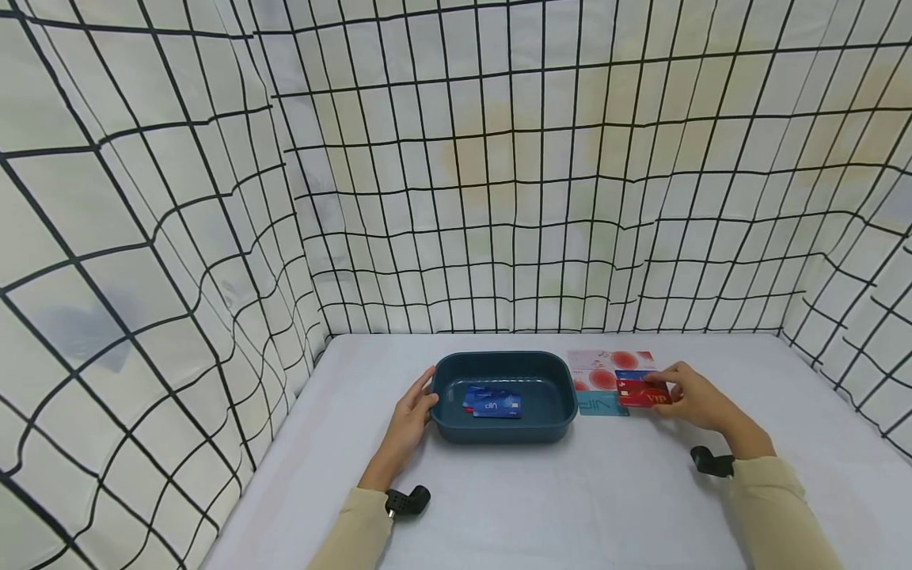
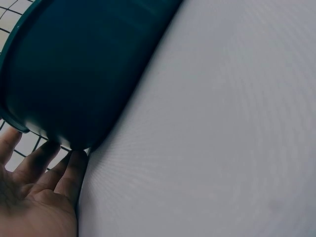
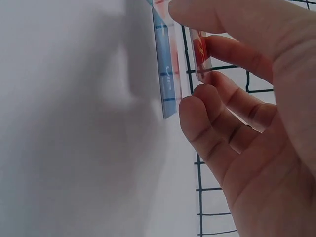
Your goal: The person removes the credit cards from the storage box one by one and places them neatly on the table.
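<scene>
My left hand (image 1: 408, 417) rests against the left end of a dark teal plastic bin (image 1: 456, 435); in the left wrist view its fairly straight fingers (image 2: 69, 177) touch the end wall. Inside the bin lie overlapping blue cards (image 1: 496, 407), one lettered VIP, with a bit of red at their left. To the right, my right hand (image 1: 694, 400) pinches a red VIP card (image 1: 637, 393) by its right end. A blue card (image 1: 630, 374) shows behind it; whether that one is also held, I cannot tell. The right wrist view shows the red card (image 3: 201, 57) at the fingertips.
Right of the bin lie a pink card or sheet with red circles (image 1: 602, 379) and a teal VIP card (image 1: 602, 404), partly beneath the red card. All stand on a white-covered table (image 1: 527, 507). Black grid netting (image 1: 484, 198) over white cloth borders the back and sides.
</scene>
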### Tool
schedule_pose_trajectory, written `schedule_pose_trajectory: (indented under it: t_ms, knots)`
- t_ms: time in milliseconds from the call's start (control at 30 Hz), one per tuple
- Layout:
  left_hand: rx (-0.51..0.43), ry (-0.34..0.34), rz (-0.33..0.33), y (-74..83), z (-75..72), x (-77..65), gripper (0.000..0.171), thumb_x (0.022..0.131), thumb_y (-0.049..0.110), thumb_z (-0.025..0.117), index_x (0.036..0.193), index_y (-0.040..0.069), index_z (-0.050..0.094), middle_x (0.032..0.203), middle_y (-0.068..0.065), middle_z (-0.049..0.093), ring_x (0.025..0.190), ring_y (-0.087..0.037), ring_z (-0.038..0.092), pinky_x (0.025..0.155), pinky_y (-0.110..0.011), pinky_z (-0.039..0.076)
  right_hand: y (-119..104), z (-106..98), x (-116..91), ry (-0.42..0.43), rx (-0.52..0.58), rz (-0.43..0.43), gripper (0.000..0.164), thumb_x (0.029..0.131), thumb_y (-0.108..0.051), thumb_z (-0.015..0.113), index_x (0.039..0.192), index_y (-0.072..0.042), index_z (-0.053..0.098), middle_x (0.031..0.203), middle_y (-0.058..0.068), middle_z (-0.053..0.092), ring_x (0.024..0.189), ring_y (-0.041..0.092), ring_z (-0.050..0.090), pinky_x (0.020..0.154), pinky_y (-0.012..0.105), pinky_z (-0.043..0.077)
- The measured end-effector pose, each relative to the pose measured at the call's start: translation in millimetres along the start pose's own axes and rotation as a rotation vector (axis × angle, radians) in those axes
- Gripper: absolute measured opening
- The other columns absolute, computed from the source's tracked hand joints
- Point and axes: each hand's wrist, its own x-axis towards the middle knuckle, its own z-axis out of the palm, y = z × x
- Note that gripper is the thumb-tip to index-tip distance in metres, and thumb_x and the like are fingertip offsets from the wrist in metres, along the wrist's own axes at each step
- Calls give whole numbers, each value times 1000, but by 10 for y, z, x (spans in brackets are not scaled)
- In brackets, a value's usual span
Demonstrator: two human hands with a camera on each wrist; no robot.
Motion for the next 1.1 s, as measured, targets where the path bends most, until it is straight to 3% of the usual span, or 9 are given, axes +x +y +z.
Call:
schedule_pose_trajectory:
  t_ms: [533,1100]
  knots:
    - [-2,-1,-2,4,6,-12,53,109,20,46,160,30,36,167,-13,32,153,-34,35,120,-54,37,190,-19,-43,-75,-9,83,62,84,-21,84,137,1,61,117,20,53,96,26,50,68,28,52]
    - [4,16,-14,25,15,-13,52,109,19,46,158,33,38,168,-11,31,153,-32,35,120,-54,37,236,-1,-38,-89,-8,95,62,83,-20,84,137,1,61,120,23,52,98,27,51,74,30,52]
